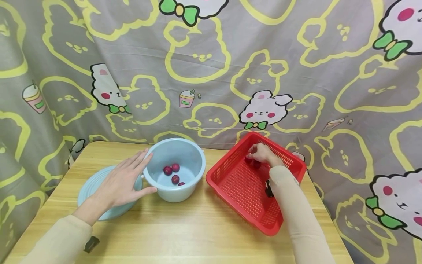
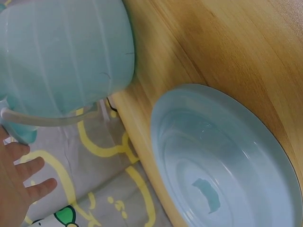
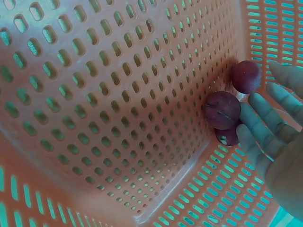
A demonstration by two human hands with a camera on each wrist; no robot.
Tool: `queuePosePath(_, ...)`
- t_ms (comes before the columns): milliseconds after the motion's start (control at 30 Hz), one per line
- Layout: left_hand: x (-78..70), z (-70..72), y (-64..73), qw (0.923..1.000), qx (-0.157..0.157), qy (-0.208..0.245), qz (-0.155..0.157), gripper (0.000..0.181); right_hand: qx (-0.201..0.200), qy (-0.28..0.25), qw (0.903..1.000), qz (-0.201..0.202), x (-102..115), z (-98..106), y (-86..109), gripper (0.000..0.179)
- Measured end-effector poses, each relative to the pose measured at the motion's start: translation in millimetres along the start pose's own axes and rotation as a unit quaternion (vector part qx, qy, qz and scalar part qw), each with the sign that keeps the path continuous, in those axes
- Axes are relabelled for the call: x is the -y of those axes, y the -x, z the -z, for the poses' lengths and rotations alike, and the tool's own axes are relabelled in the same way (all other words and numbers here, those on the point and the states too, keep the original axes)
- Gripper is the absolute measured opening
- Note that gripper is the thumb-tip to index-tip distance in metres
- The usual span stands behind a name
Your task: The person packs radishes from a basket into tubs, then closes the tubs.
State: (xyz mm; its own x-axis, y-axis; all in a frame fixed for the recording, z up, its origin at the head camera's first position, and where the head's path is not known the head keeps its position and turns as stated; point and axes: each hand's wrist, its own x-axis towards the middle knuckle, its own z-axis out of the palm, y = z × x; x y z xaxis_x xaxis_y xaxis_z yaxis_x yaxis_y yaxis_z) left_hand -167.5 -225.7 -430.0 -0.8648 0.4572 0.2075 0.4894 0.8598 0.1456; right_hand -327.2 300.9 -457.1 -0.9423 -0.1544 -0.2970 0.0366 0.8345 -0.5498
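My left hand (image 1: 123, 179) is open beside the left rim of a light blue bucket (image 1: 176, 194), fingers spread. Inside that bucket lie several dark red plums (image 1: 175, 179). My right hand (image 1: 262, 153) reaches down into a red plastic basket (image 1: 245, 187) near its far corner. In the right wrist view, its fingers are extended against a plum (image 3: 223, 110), without curling round it. Another plum (image 3: 246, 76) lies beside the fingertips, and a third plum (image 3: 228, 135) is partly hidden behind the first.
A round light blue lid (image 1: 87, 183) lies on the wooden table (image 1: 184, 234), left of the bucket and partly under my left forearm. The bucket has a pale handle (image 2: 52, 120). A patterned grey curtain (image 1: 211, 91) hangs behind the table.
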Motion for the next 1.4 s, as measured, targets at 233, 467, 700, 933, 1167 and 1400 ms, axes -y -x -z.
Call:
queuePosePath(233,-1.5,-0.5,0.7,1.0000,0.001,0.003,0.001,0.110,0.003,0.022,0.9998,0.002,-2,-2,-3.2,0.030)
queuePosePath(467,-3.1,-2.3,1.5,1.0000,-0.004,0.005,0.001,0.109,0.000,0.036,0.9993,0.003,-3,-6,-6.9,0.027)
queuePosePath(700,-2.0,-2.8,1.2,0.9999,-0.010,0.004,-0.003,0.109,-0.004,0.041,0.9991,0.005,1,-8,-6.9,0.019)
queuePosePath(933,-1.3,-1.7,1.3,1.0000,-0.007,0.001,-0.006,0.108,-0.009,0.053,0.9986,0.003,1,-9,-9.2,0.015)
queuePosePath(1167,-1.5,-1.2,0.7,1.0000,-0.006,-0.002,-0.006,0.108,-0.007,0.070,0.9975,0.011,2,-9,-9.5,0.017)
queuePosePath(1400,1.0,-1.0,0.5,0.9999,-0.012,-0.002,-0.007,0.108,-0.010,0.060,0.9979,0.021,6,-8,-10.7,0.020)
